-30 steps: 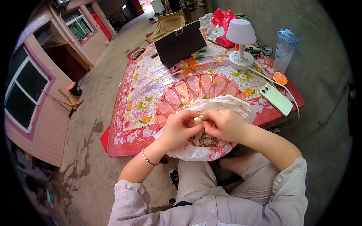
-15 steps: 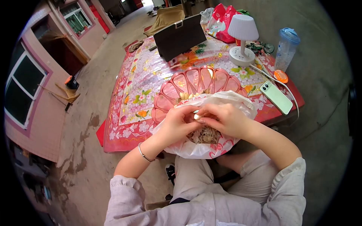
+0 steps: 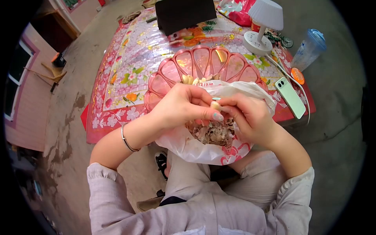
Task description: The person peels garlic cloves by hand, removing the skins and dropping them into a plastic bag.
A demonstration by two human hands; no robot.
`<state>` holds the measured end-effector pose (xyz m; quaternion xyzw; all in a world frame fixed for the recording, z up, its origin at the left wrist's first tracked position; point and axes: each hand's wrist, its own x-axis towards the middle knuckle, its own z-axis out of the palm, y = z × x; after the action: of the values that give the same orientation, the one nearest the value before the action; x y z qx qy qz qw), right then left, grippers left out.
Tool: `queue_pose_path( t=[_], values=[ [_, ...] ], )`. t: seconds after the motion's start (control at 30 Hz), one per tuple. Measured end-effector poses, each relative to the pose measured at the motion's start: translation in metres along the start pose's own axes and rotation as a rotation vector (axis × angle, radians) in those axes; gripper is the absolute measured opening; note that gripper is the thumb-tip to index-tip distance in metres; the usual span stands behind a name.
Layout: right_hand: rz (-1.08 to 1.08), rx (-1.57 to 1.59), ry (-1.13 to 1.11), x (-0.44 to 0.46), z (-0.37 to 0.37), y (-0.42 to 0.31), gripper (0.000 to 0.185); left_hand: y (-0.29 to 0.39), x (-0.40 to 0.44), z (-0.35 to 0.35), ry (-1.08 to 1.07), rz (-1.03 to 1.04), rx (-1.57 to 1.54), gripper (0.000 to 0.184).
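Between the fingertips of both hands is a small pale clove, likely garlic [image 3: 215, 105]. My left hand [image 3: 188, 103] pinches it from the left, and my right hand [image 3: 248, 115] grips it from the right. Below them a white plastic bag [image 3: 188, 150] with red print lies open over my lap, with dry brownish skins [image 3: 213, 134] inside. Just beyond the hands, a pink translucent petal-shaped tray [image 3: 168, 72] holds several pale cloves [image 3: 190, 80] near its middle; the bag covers its near part.
A black tablet case [image 3: 186, 15] stands at the back of the table [image 3: 102, 117]. To the right are a white lamp [image 3: 258, 42], a cable, a light green phone [image 3: 290, 98], an orange round lid [image 3: 297, 76] and a blue-lidded cup [image 3: 309, 49]. A red bag [image 3: 239, 15] lies behind.
The view has tipped downward and closer, so the table items sit higher in it. The hands have parted slightly around the clove, which shows more clearly between the fingertips.
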<state>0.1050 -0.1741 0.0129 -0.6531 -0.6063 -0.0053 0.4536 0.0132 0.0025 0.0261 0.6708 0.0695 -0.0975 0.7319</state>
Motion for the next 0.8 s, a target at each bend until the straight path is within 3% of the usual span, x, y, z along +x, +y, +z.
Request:
queue_pose_path(
  t=[0.33, 0.43, 0.5, 0.6, 0.8],
  values=[
    [0.039, -0.007, 0.016, 0.003, 0.001, 0.0, 0.009, -0.008, 0.004, -0.004, -0.124, -0.043, -0.179, 0.024],
    [0.115, 0.107, -0.048, 0.003, -0.002, -0.001, 0.01, -0.008, 0.002, -0.003, -0.112, -0.05, -0.193, 0.025],
    [0.269, 0.481, -0.059, 0.0, -0.001, -0.001, 0.015, -0.011, 0.003, -0.005, -0.112, -0.04, -0.216, 0.025],
    [0.29, 0.64, -0.069, 0.001, -0.001, 0.0, 0.018, -0.012, 0.004, -0.007, -0.126, -0.037, -0.224, 0.028],
    [0.326, 0.591, -0.087, 0.001, -0.002, 0.001, 0.016, -0.009, 0.003, -0.007, -0.134, -0.06, -0.221, 0.027]
  ],
)
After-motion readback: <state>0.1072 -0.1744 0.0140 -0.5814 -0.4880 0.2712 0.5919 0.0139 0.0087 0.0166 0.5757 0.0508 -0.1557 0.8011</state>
